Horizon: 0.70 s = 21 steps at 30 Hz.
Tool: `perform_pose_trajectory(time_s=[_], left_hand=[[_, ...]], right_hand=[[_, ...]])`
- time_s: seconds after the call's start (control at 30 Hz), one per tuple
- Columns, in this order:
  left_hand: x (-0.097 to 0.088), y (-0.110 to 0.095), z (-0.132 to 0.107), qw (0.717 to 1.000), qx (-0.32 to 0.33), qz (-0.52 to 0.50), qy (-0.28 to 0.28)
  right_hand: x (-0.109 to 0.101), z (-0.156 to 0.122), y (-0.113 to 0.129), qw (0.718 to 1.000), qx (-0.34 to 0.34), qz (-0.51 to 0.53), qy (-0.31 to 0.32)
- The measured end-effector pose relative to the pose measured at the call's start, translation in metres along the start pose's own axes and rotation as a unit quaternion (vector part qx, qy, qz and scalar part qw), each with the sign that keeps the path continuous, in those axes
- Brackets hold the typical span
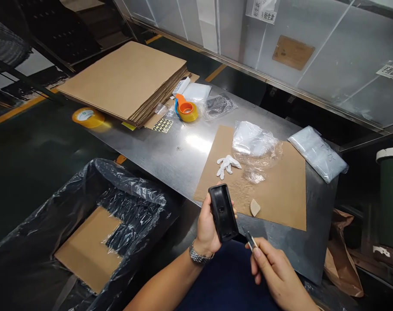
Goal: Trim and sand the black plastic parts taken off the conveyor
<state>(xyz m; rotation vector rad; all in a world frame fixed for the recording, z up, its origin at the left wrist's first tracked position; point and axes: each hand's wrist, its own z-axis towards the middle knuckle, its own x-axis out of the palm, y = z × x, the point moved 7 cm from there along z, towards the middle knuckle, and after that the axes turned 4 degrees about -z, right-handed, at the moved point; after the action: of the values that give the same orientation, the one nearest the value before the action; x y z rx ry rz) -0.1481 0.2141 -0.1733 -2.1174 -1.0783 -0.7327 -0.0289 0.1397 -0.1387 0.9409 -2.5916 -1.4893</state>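
My left hand (207,229) grips a black oblong plastic part (223,212), held upright over the near edge of the metal table (180,151); its hollow side faces me. A watch sits on that wrist. My right hand (274,270) is closed around a thin dark pointed tool (249,238), its tip just right of the part's lower end. On the brown cardboard sheet (280,194) in front lie a white glove (227,165), a small beige wedge-shaped piece (255,207) and crumpled clear plastic bags (256,144).
A box lined with clear film (96,229) holding black parts and a cardboard divider stands at lower left. Farther back are a stack of flat cardboard (125,80), an orange tape dispenser (186,109), a yellow tape roll (88,117), a sticker sheet (162,125), a bag of white items (318,152).
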Motion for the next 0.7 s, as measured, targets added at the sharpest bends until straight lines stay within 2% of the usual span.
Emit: perform_pose_trajectory(time_s=[0.2,0.7], left_hand=[[0.005,-0.007,-0.003,0.997,0.072,-0.018,0.006],[0.004,-0.011,-0.006,0.995,0.093,-0.019,0.013]], right_hand=[[0.019,0.000,0.017,0.992,-0.003,-0.107,0.066],[0.021,0.003,0.028,0.993,0.005,-0.101,0.063]])
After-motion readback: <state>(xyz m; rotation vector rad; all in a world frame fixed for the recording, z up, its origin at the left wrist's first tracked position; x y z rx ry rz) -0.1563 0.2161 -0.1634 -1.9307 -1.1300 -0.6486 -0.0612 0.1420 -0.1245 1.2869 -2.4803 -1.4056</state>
